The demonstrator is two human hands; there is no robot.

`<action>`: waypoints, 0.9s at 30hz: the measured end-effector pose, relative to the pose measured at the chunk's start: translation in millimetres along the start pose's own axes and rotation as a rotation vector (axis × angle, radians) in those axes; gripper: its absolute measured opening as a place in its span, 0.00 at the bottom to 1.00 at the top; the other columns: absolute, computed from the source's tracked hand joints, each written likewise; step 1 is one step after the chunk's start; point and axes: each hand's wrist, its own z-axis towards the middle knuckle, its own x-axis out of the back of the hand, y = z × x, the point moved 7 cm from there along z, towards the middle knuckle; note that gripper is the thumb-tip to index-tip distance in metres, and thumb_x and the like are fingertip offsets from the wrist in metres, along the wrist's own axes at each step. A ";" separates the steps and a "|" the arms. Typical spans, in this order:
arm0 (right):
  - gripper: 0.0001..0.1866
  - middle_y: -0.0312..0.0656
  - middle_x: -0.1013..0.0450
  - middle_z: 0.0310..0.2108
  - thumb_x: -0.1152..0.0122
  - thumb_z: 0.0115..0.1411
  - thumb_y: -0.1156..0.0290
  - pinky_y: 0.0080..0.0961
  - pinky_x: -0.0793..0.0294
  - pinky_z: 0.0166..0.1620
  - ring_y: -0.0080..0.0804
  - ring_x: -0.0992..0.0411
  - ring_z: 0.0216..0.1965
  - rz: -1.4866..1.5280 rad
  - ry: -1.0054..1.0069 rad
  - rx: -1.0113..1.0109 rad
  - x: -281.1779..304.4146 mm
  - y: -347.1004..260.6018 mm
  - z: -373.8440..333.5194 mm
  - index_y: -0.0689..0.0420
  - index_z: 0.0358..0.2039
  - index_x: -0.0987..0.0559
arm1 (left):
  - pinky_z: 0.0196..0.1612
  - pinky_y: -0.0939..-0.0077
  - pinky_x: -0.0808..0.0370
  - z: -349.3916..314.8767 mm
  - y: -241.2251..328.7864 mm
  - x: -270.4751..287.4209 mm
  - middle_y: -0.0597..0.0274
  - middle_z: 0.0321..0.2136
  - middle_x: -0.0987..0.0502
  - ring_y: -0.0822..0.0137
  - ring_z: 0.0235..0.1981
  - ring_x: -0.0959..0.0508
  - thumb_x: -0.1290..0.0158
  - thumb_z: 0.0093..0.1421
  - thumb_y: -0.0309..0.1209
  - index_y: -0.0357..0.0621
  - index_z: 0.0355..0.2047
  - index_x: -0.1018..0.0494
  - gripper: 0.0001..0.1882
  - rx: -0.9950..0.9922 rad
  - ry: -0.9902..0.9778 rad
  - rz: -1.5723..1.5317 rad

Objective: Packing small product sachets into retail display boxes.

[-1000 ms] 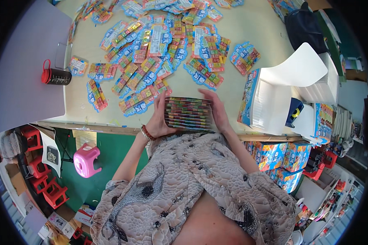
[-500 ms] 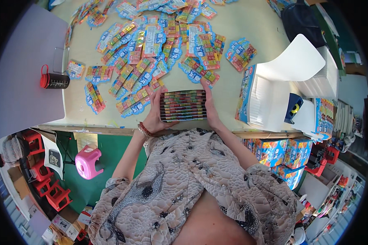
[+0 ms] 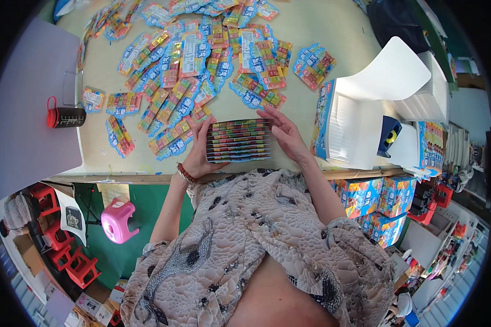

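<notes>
A stack of flat blister packs (image 3: 239, 141) stands on edge near the table's front, its thin edges facing up and colourful pieces showing between them. My left hand (image 3: 198, 153) grips the left end, thumb and fingers wrapped round it. Off the right end, my right hand (image 3: 289, 136) is open, its fingers extended near the far right corner; whether a fingertip touches the packs I cannot tell. Beyond my hands, many loose blister packs (image 3: 172, 101) with blue scalloped cards lie in an overlapping heap.
To the right stand an open white carton (image 3: 359, 128) and a dark blue tape dispenser (image 3: 389, 137). A black bottle (image 3: 70, 117) with a red lid is at the left. Printed boxes (image 3: 359, 196) are stacked below the table's right side; a pink stool (image 3: 117, 220) stands on the green floor.
My right hand has come away from the stack's right end and turned, its fingers loosening. My left hand still holds the stack, whose packs now fan slightly. The whole view has shifted a little.
</notes>
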 end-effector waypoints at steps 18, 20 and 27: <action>0.44 0.46 0.41 0.61 0.30 0.47 0.68 0.32 0.47 0.65 0.35 0.43 0.62 0.002 -0.008 -0.042 -1.1 -0.4 -0.7 0.58 0.62 0.42 | 0.64 0.55 0.49 -2.0 6.5 -0.3 0.42 0.62 0.51 0.44 0.62 0.48 0.30 0.36 0.31 0.37 0.64 0.70 0.67 -0.054 0.009 0.027; 0.44 0.46 0.41 0.61 0.30 0.47 0.68 0.32 0.47 0.65 0.35 0.43 0.62 -0.003 -0.009 -0.045 -2.0 -1.0 -1.0 0.58 0.62 0.42 | 0.63 0.55 0.49 -2.6 5.4 -0.1 0.42 0.62 0.51 0.44 0.62 0.48 0.30 0.36 0.31 0.37 0.64 0.70 0.67 -0.055 0.004 0.019; 0.34 0.45 0.39 0.59 0.38 0.54 0.70 0.30 0.44 0.62 0.33 0.40 0.60 -0.107 0.010 0.013 -3.5 -1.4 -1.1 0.59 0.60 0.40 | 0.63 0.55 0.48 -2.9 3.1 -1.8 0.41 0.62 0.51 0.44 0.62 0.48 0.31 0.36 0.31 0.37 0.64 0.69 0.66 -0.050 0.002 -0.014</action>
